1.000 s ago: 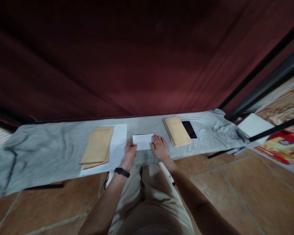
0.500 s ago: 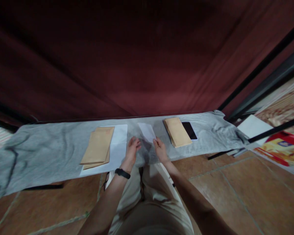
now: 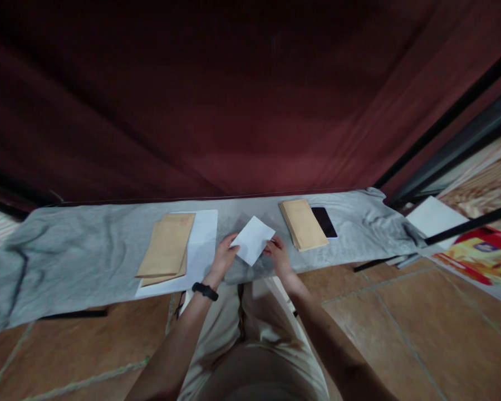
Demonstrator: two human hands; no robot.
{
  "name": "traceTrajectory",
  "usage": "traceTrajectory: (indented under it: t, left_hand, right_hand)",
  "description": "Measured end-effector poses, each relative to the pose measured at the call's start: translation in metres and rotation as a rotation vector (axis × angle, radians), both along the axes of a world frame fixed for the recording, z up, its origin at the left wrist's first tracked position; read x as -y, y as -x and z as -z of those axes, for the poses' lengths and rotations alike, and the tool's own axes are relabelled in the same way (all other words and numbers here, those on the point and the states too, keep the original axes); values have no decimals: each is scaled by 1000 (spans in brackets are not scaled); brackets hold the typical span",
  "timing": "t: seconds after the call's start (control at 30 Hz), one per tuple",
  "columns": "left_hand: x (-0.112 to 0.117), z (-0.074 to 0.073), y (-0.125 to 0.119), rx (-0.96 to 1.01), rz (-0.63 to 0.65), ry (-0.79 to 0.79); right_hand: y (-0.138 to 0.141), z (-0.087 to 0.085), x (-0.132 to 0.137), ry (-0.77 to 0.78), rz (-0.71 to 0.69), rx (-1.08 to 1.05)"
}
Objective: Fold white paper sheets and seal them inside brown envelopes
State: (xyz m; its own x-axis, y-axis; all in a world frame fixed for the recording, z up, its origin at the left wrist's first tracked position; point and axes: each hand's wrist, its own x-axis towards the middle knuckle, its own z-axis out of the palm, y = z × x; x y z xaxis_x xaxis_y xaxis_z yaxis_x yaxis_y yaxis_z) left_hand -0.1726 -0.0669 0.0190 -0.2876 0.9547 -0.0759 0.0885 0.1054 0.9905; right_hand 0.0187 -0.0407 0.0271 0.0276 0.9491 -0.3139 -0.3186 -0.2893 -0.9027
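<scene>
Between my hands is a small white sheet of paper (image 3: 254, 239), turned cornerwise above the grey cloth. My left hand (image 3: 224, 255) pinches its left edge, and my right hand (image 3: 278, 253) grips the right edge. On the left, tan envelopes (image 3: 167, 245) lie overlapping on top of larger white paper (image 3: 202, 239). To the right of my right hand sits a stack of tan envelopes (image 3: 304, 225). Whether the held paper is folded or a single layer, I cannot tell.
A dark-screened phone or tablet (image 3: 324, 221) lies partly behind the right stack. Grey cloth (image 3: 87, 250) covers the narrow bench. A dark red curtain (image 3: 234, 111) hangs behind it. A red and yellow box (image 3: 484, 259) and black metal bars (image 3: 471, 225) are at the right.
My left hand has closed on the paper's left edge; before, it was free beside it. The paper has turned and come nearer, now held between both hands.
</scene>
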Motion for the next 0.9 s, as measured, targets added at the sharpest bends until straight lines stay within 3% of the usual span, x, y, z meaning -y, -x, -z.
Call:
traceTrajectory:
  t: [0.17,0.57,0.8,0.9]
  left_hand:
    - [-15,5,13,-55,-40,0]
    - [-42,12,27,-273,-176,-37]
    - [-40,15,27,-347,-164,-70]
    - [-39,16,28,-386,-135,-107]
  right_hand:
    - [-11,-3,-10,78,23,93]
    - [-16,-6,-8,163,-242,285]
    - [-26,0,-3,46,-185,551]
    - [-28,-2,0,-101,-134,731]
